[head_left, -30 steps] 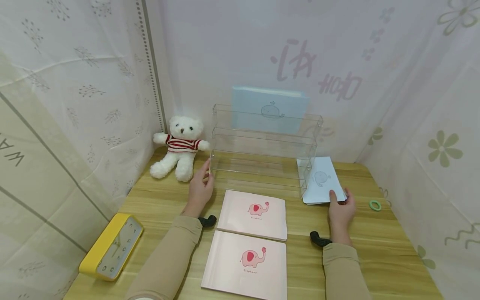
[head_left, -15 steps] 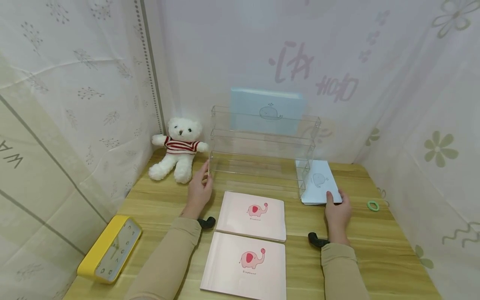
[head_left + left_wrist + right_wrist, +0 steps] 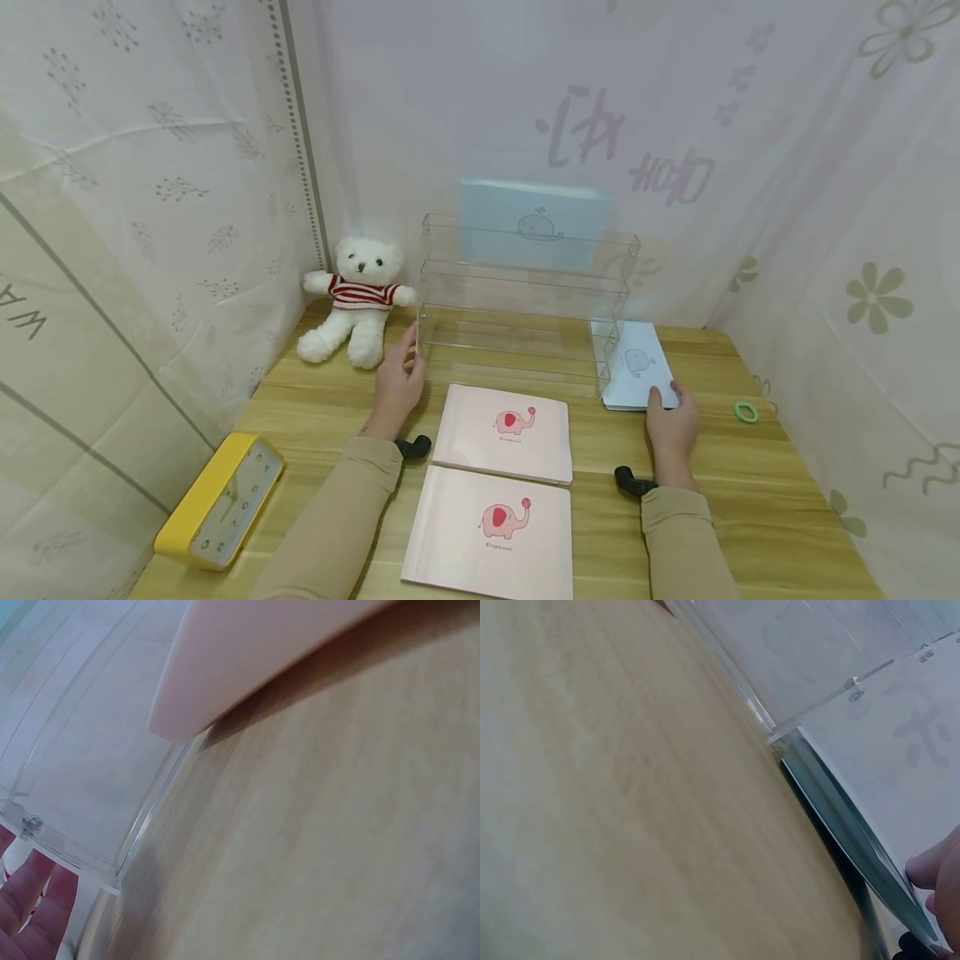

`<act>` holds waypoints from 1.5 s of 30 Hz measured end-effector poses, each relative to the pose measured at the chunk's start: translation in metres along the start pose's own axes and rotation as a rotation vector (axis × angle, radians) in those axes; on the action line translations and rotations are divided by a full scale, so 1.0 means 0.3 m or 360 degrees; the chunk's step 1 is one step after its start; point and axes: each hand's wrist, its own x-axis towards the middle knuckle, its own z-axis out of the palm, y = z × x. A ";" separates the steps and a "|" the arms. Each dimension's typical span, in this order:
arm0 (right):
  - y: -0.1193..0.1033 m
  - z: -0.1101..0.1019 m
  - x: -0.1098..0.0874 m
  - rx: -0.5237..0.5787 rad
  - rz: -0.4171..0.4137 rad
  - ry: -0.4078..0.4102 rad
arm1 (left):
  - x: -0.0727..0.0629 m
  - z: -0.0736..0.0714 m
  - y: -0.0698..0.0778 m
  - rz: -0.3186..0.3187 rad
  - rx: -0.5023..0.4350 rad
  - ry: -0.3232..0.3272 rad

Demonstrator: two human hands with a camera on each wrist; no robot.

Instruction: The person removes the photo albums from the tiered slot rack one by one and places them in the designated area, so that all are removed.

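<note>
A clear acrylic tiered rack (image 3: 517,333) stands at the back of the table. My left hand (image 3: 399,383) touches its left side, and in the left wrist view the fingers (image 3: 51,907) lie along the rack's outer wall. Right of the rack lies a light blue booklet with a whale drawing (image 3: 637,367), its left part behind the rack's side panel. My right hand (image 3: 672,425) pinches the booklet's near right corner, thumb on the cover. In the right wrist view the booklet's pages (image 3: 840,810) bow slightly apart at the edge. Another whale booklet (image 3: 536,221) stands upright in the rack's top tier.
Two pink elephant booklets (image 3: 502,433) lie one before the other in front of the rack. A white teddy bear (image 3: 363,296) sits left of the rack. A yellow clock (image 3: 221,500) is at front left, a green ring (image 3: 746,412) at right. Curtains enclose the table.
My right hand has shifted slightly left together with the whale booklet's near right corner. The left hand keeps its place at the rack, and the head view has tilted a little.
</note>
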 end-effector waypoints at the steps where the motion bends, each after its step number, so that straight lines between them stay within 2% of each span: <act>1: 0.000 0.001 -0.002 -0.0004 -0.0005 0.0010 | 0.000 0.000 -0.001 0.0001 0.0002 -0.0001; 8: -0.020 -0.001 -0.018 -0.0030 0.0003 0.0021 | -0.002 -0.003 0.005 0.0017 0.0020 0.0008; 15: -0.053 -0.010 -0.028 -0.0137 0.0061 0.0024 | -0.002 0.006 0.009 -0.0001 0.0022 -0.0005; 18: -0.089 -0.011 -0.036 -0.0039 0.0015 0.0099 | -0.004 0.012 0.008 -0.0024 0.0007 -0.0022; 23: -0.207 -0.016 -0.039 0.0258 -0.0249 0.0247 | -0.007 0.025 0.008 -0.0036 0.0008 -0.0043; 26: -0.313 -0.029 -0.022 0.0409 -0.0438 0.0255 | -0.006 0.024 0.011 -0.0017 0.0017 -0.0019; 29: -0.428 -0.047 0.005 0.0474 -0.0599 0.0246 | -0.004 0.022 0.012 -0.0004 0.0026 -0.0011; 34: -0.620 -0.063 0.045 0.0453 -0.0904 0.0157 | 0.000 0.013 0.006 0.0014 0.0029 -0.0007; 39: -0.793 -0.027 0.072 0.0414 -0.1183 0.0033 | 0.002 0.002 -0.002 0.0066 0.0022 0.0007; 42: -0.875 0.002 0.093 0.0313 -0.1280 -0.0094 | 0.001 0.002 -0.006 0.0064 0.0019 0.0011; 45: -0.935 0.022 0.119 0.0209 -0.1302 -0.0211 | -0.002 0.009 -0.008 0.0036 0.0004 -0.0010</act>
